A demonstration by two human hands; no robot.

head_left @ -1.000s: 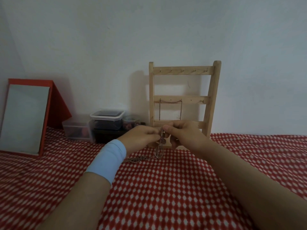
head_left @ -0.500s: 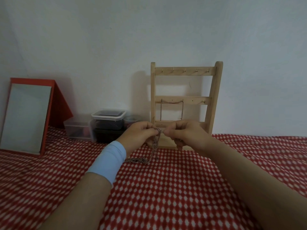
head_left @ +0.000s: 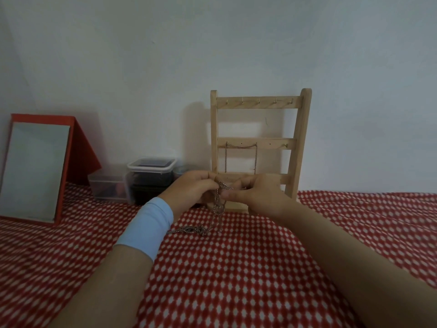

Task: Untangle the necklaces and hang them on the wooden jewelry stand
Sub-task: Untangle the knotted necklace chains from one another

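A tangle of thin metal necklaces (head_left: pixel 216 209) hangs from my fingers, its lower end lying bunched on the red checked cloth. My left hand (head_left: pixel 192 190), with a light blue wristband, pinches the chains from the left. My right hand (head_left: pixel 254 192) pinches them from the right, fingertips almost touching the left ones. Directly behind my hands stands the wooden jewelry stand (head_left: pixel 299 143) against the white wall. One chain necklace (head_left: pixel 241 147) hangs from two hooks on its middle bar. The top bar's small hooks are bare.
A mirror in a red frame (head_left: pixel 33 169) leans at the far left. Clear plastic containers (head_left: pixel 151 178) with dark contents sit between mirror and stand. The red-and-white checked cloth (head_left: pixel 224 280) covers the whole surface.
Both hands have lifted slightly with the tangle and shifted their pinch points along the chains. More chain now hangs between my fingers and the cloth.
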